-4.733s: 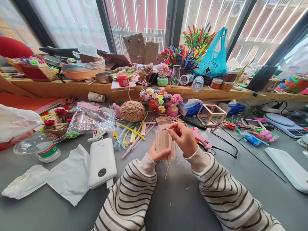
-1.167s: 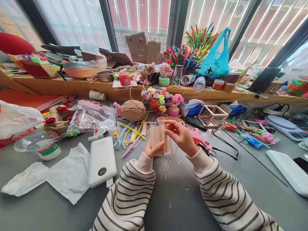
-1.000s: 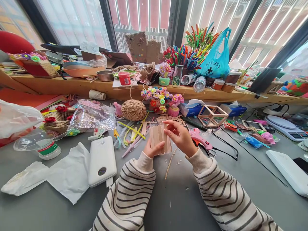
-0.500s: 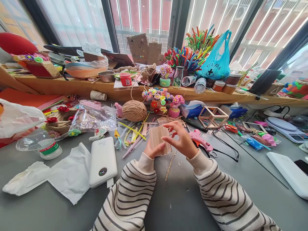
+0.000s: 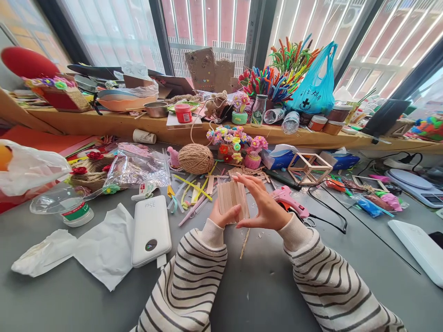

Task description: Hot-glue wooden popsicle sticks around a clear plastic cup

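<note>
Grey tabletop (image 5: 263,290) spreads beneath the person's arms. Over it, the right hand (image 5: 263,205) is stretched wider than half a second ago: its thumb has dropped to the panel's lower right corner, fingertips at the top edge; whether they press cannot be told. The left hand (image 5: 221,215) grips the stick panel (image 5: 226,196), thumb across its lower front. Nearer the person lies a thin twine strand (image 5: 245,244).

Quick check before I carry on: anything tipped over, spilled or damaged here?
A paper cup lies on its side at the back of the table, no spill visible. On the shelf, a clear container is tipped over too, beside an upright bottle.
</note>
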{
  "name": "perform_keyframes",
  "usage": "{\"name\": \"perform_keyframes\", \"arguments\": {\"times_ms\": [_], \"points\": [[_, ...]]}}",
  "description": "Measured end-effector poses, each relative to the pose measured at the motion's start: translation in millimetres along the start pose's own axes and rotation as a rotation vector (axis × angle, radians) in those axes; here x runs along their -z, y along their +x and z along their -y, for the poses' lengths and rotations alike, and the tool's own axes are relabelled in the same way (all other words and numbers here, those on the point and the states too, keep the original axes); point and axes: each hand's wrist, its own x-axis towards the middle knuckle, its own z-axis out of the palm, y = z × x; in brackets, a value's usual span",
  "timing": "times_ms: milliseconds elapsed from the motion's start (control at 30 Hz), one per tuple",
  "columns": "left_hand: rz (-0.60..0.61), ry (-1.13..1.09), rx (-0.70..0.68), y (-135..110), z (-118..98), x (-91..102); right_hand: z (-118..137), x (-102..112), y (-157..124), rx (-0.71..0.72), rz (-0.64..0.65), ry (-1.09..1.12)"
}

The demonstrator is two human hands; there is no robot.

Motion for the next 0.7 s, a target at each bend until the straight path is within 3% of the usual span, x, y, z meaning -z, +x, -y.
{"name": "perform_keyframes", "arguments": {"times_ms": [333, 700], "points": [[-0.046, -0.002, 0.023, 0.5, 8.4, 2.5, 1.3, -0.3, -0.1, -0.020, -0.032, 0.055], [-0.005, 0.047, 0.006, -1.4, 2.4, 1.9, 3.0, -1.6, 0.1, -0.005, -0.051, 0.070]]}}
